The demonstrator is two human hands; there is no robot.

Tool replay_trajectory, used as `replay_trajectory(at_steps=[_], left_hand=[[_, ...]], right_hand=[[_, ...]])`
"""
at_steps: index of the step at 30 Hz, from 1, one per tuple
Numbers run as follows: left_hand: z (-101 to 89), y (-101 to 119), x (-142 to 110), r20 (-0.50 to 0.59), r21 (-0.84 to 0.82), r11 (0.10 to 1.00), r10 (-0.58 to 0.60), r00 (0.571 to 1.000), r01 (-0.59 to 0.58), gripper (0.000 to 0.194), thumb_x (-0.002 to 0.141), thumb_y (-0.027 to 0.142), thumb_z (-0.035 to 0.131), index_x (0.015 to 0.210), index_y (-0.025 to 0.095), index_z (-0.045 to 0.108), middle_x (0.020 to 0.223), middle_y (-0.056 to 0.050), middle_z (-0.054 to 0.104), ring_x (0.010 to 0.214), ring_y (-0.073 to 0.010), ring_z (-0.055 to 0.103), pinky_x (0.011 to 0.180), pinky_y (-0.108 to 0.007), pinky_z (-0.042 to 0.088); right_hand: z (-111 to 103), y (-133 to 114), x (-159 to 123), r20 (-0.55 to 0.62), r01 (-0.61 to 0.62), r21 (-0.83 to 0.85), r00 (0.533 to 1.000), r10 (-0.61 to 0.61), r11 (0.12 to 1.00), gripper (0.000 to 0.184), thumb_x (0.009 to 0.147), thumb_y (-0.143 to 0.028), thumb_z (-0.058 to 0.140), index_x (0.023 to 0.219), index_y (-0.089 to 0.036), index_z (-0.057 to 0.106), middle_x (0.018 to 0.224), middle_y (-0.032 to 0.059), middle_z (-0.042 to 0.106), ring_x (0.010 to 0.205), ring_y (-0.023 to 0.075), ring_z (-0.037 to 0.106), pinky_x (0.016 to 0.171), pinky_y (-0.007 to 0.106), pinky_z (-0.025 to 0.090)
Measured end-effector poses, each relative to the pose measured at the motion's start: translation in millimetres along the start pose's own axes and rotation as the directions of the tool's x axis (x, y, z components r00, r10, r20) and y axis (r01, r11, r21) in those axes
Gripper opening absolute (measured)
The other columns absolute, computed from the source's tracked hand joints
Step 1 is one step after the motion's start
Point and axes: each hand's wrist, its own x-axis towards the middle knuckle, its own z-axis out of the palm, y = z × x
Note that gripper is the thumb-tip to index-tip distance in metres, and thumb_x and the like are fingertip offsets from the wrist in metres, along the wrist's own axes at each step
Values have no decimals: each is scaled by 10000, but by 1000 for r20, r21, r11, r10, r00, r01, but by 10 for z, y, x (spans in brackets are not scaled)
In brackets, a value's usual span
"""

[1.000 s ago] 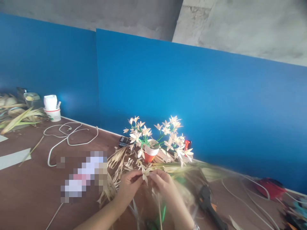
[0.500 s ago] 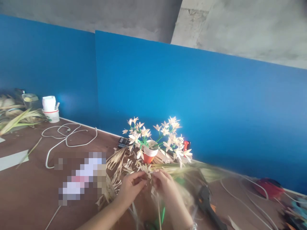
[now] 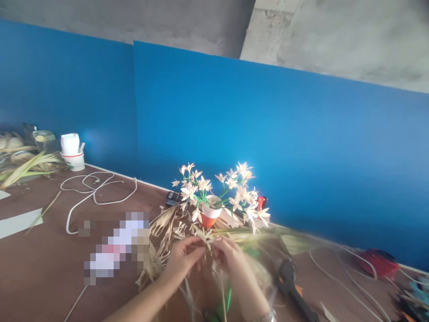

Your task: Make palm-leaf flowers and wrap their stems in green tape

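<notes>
My left hand (image 3: pixel 182 261) and my right hand (image 3: pixel 228 257) meet over the brown table (image 3: pixel 40 268), fingers pinched together around a small pale straw flower (image 3: pixel 205 235) between them. A thin stick (image 3: pixel 222 295) runs down from the flower under my right hand. Just behind the hands stands an orange paper cup (image 3: pixel 209 214) full of finished cream flowers on green stems (image 3: pixel 234 188). Dry pale leaf strips (image 3: pixel 164 228) lie scattered around the hands.
A black glue gun (image 3: pixel 291 286) lies right of my hands. White cable (image 3: pixel 97 190) loops across the table at left, near a white cup (image 3: pixel 74 158) and green palm leaves (image 3: pixel 23 167). A red object (image 3: pixel 377 264) and more cords sit at far right. A blue wall backs the table.
The flower between my fingers sank slightly and turned, its petals now pointing up and away. Both hands stayed close together in nearly the same place.
</notes>
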Motion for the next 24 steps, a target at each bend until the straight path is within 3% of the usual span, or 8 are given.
replay_trajectory(at_steps=[3,6,10,15,24], left_hand=[[2,-42,30,11,17,1000,-12,1000,12,294,689,332,650,915,145,666,556,7,649,393,-114,539,308,-169,319],[-7,-84,58,-2,-7,1000,26,1000,-26,255,681,300,653,882,149,692,617,-3,682,526,-154,613,471,-228,475],[-26,-101,65,-9,44,995,86,996,-86,205,693,297,644,821,159,725,683,-13,705,677,-194,646,624,-276,513],[-25,-97,63,11,47,996,74,997,-75,179,692,281,625,764,161,737,654,-7,698,675,-198,643,644,-289,514],[-32,-42,37,-65,111,986,130,989,-122,171,682,293,630,742,161,719,615,-5,687,603,-183,626,579,-260,483]], right_hand=[[28,-14,-21,25,55,-104,998,-52,993,188,642,-249,564,507,-177,455,441,-63,422,426,64,328,450,221,208],[42,-2,-21,70,93,-157,994,-83,983,189,654,-252,556,509,-176,463,425,-64,417,426,67,324,454,225,212],[43,23,-17,124,120,-143,987,-103,982,204,675,-284,566,529,-176,472,435,-64,418,422,67,318,453,225,222],[27,42,-18,145,140,-142,982,-119,980,193,688,-288,586,562,-174,495,452,-67,420,431,69,329,459,223,241],[-32,29,15,187,158,-234,976,-115,959,291,711,-394,605,567,-152,535,461,-46,459,437,71,356,456,221,248]])
